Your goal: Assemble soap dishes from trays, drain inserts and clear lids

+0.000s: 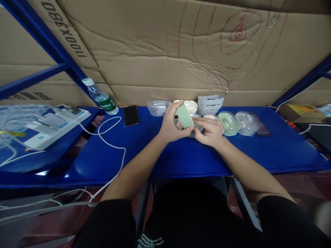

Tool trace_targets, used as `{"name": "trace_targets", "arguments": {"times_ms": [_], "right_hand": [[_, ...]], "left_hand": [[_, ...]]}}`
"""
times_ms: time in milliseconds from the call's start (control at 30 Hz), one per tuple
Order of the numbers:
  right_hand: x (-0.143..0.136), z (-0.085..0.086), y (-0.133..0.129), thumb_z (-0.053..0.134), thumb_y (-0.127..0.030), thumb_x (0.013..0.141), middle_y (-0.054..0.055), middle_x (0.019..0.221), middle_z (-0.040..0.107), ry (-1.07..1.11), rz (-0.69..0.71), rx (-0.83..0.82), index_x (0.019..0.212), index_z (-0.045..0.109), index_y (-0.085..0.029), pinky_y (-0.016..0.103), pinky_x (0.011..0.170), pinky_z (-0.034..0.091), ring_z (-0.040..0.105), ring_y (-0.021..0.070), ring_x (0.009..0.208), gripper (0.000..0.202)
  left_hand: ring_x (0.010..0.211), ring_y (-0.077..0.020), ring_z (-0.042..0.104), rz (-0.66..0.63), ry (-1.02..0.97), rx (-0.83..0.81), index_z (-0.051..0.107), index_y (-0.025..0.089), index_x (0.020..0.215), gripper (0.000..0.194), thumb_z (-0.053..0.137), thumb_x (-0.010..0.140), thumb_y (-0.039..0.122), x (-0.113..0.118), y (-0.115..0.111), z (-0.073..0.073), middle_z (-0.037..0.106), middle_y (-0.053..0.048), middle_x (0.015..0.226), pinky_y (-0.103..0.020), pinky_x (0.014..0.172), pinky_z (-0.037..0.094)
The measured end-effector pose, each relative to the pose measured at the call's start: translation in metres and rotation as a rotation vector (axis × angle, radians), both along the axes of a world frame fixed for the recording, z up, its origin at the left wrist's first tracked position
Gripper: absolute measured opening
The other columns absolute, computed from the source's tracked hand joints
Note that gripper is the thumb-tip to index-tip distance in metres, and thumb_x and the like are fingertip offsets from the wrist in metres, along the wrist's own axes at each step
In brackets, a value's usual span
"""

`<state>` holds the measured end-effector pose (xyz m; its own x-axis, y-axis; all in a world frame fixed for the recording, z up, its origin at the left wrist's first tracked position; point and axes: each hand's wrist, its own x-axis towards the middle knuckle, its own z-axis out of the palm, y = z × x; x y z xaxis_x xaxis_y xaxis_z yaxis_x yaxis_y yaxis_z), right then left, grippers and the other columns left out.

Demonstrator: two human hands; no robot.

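My left hand (170, 125) is wrapped round a light green plastic dish (184, 115), tilted up above the table with its smooth side wall facing me. My right hand (209, 130) meets the dish at its lower right corner, fingers bent and thumb close to the left thumb. Behind the hands a clear greyish plastic piece (198, 129) shows in part; whether it is held I cannot tell. Beyond them are a cream scalloped stack (190, 106), a stack of grey-white scalloped pieces (210, 104) and clear plastic covers (158, 108).
Right of my hands lie a pink piece (211, 117), a green oval dish (228, 124) and a grey oval dish (244, 123) on the blue table (103, 162). To the left are a phone (131, 115), a water bottle (103, 100), a white cable (123, 155) and a power strip (58, 129).
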<state>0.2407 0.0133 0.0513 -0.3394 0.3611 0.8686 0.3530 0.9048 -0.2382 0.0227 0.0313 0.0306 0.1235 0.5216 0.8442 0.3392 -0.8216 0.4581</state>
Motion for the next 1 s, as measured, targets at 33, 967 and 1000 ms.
{"name": "trace_targets", "arguments": {"times_ms": [33, 967, 1000], "right_hand": [[0.000, 0.000, -0.001, 0.069, -0.028, 0.093, 0.003, 0.103, 0.089, 0.001, -0.018, 0.031, 0.109, 0.086, -0.028, 0.039, 0.081, 0.074, 0.087, 0.0242, 0.088, 0.023], [-0.004, -0.002, -0.010, 0.051, -0.021, 0.104, 0.003, 0.089, 0.077, -0.139, -0.046, 0.019, 0.106, 0.061, -0.025, 0.032, 0.061, 0.046, 0.064, 0.0174, 0.069, 0.011], [-0.004, -0.002, -0.010, 0.052, -0.019, 0.104, 0.003, 0.090, 0.077, -0.123, -0.028, 0.031, 0.106, 0.060, -0.025, 0.031, 0.061, 0.046, 0.064, 0.0170, 0.069, 0.010]], "left_hand": [[0.136, -0.0393, 0.066, 0.009, 0.008, 0.002, 0.052, 0.026, 0.157, 0.100, 0.093, 0.072, 0.060, 0.000, 0.000, 0.000, 0.064, -0.015, 0.150, -0.055, 0.110, 0.059], [0.132, -0.0347, 0.069, -0.146, -0.099, 0.018, 0.047, 0.029, 0.160, 0.102, 0.086, 0.080, 0.080, 0.000, 0.006, -0.005, 0.063, -0.014, 0.149, -0.048, 0.105, 0.061], [0.131, -0.0343, 0.070, -0.155, -0.100, 0.018, 0.047, 0.029, 0.160, 0.103, 0.086, 0.080, 0.081, 0.001, 0.006, -0.005, 0.064, -0.014, 0.149, -0.048, 0.105, 0.062]]}}
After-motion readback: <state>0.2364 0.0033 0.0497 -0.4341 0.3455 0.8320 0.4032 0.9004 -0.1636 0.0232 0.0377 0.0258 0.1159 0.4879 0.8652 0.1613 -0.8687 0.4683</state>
